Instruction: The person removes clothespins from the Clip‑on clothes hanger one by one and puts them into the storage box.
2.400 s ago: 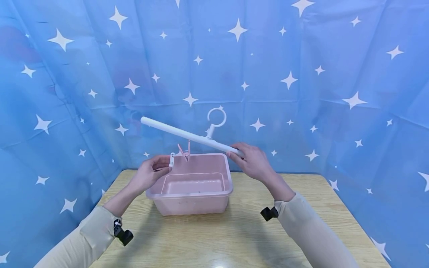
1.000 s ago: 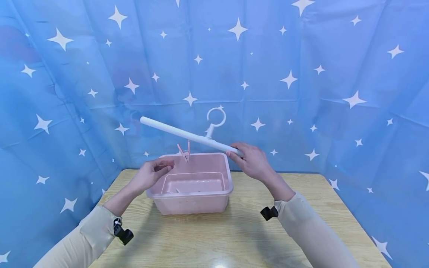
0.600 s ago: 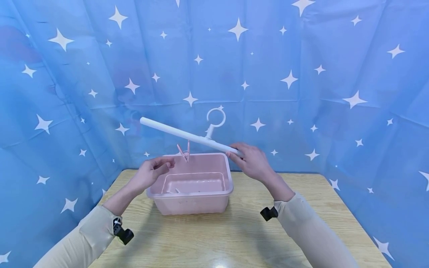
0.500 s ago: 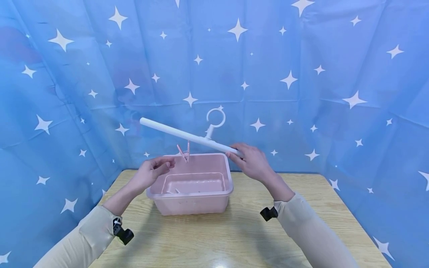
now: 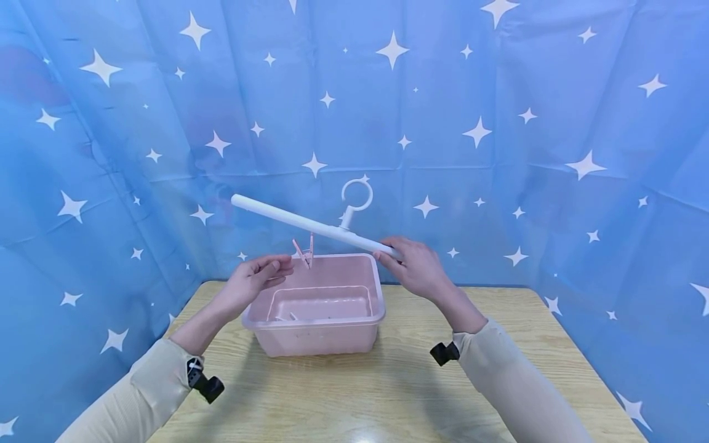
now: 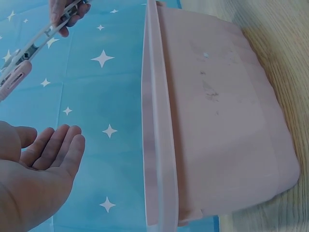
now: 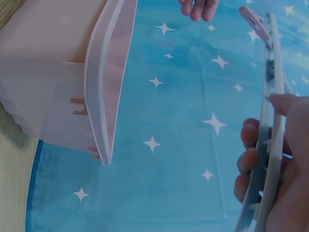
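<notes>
My right hand grips the right end of a white clothes hanger with a round hook, held tilted above the basin with its left end higher. A pink clip, like a clothespin, hangs below the bar, its two legs spread in a V. Just left of the clip is my left hand, with fingers extended and nothing in them; the left wrist view shows its palm and loosely bent fingers. Beneath both hands stands a pink plastic basin. Small pale pieces lie in it, mostly hidden by the near rim.
The basin stands on a wood-grain table, toward its back left. A blue curtain with white stars encloses the back and both sides. A black wrist camera sits at the left cuff, another camera at the right.
The small white clip that my left hand pinched earlier is gone from it, and pale pieces now show in the basin. My left fingers have since straightened. Hanger and right hand stay put.
</notes>
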`<state>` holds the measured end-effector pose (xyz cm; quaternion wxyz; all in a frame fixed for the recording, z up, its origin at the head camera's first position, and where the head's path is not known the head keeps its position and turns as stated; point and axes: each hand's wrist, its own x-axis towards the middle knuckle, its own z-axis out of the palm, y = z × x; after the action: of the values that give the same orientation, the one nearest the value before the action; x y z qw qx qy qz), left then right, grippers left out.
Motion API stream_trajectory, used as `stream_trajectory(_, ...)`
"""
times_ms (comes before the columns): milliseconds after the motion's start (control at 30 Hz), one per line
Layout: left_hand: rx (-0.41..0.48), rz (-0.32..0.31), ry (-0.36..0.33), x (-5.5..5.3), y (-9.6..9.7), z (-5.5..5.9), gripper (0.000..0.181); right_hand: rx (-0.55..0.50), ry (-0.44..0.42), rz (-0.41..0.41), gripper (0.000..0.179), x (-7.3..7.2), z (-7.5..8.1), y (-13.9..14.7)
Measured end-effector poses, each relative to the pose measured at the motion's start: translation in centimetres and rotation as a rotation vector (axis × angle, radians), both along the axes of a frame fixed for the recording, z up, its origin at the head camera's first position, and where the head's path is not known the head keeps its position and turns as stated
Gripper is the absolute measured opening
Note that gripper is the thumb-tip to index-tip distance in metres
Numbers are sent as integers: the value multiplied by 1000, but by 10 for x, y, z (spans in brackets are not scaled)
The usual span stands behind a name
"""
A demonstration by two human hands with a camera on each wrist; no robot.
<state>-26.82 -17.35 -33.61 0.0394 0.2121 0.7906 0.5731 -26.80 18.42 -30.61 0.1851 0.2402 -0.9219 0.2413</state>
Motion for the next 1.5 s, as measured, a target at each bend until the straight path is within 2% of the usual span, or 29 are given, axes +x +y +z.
stream_trajectory(133,54,-34,-20,0,3,3,45,-4,-5,-1,38,0,0,0)
stream_trajectory(367,96,-72,-41,1,8,8,47,-2,-4,-6,38,-2,-1,0)
stream_trajectory(1100,196,-116,-75,5,19,16,49,3,9,4,37,-2,-2,-1)
stream_trajectory(1367,266,-141,-116,8,24,20,49,-2,4,11,35,0,-2,-1)
stream_trajectory(1500,281,-156,-115,8,25,21,50,-7,3,13,35,0,-2,-1)
